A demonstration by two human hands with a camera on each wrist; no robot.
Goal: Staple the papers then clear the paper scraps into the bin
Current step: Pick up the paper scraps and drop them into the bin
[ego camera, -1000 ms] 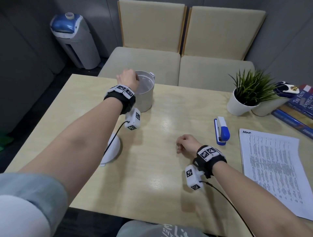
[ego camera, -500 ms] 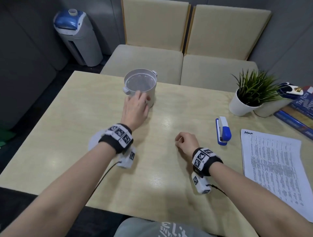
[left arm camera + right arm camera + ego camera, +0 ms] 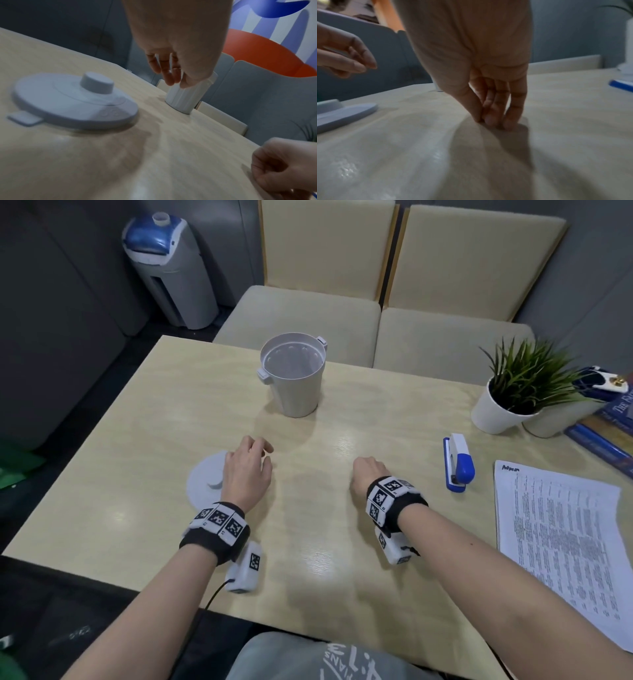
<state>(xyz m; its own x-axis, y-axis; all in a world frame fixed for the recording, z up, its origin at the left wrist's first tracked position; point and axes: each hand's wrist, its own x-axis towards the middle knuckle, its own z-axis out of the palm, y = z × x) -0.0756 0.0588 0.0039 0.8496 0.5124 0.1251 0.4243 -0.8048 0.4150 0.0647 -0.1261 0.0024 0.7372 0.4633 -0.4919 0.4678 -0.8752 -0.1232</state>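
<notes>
The white bin [image 3: 291,374] stands open at the table's far middle, and I cannot make out what is inside. Its round lid [image 3: 205,477] lies flat on the table to the left, knob up [image 3: 68,102]. My left hand [image 3: 248,470] hovers over the lid's right edge with fingers loosely curled [image 3: 171,79], holding nothing. My right hand [image 3: 368,474] is bunched with its fingertips [image 3: 491,121] touching the bare table, and nothing shows between them. The blue and white stapler [image 3: 459,463] lies to its right. The printed papers [image 3: 561,542] lie at the right edge.
A potted plant [image 3: 500,409] in a white pot and stacked books [image 3: 609,433] sit at the far right. Two beige chairs [image 3: 342,313] stand behind the table. A grey and blue appliance [image 3: 168,268] stands on the floor at the far left.
My left hand has drawn back from the bin's rim toward me and now hangs over the lid. The right hand has stayed where it was.
</notes>
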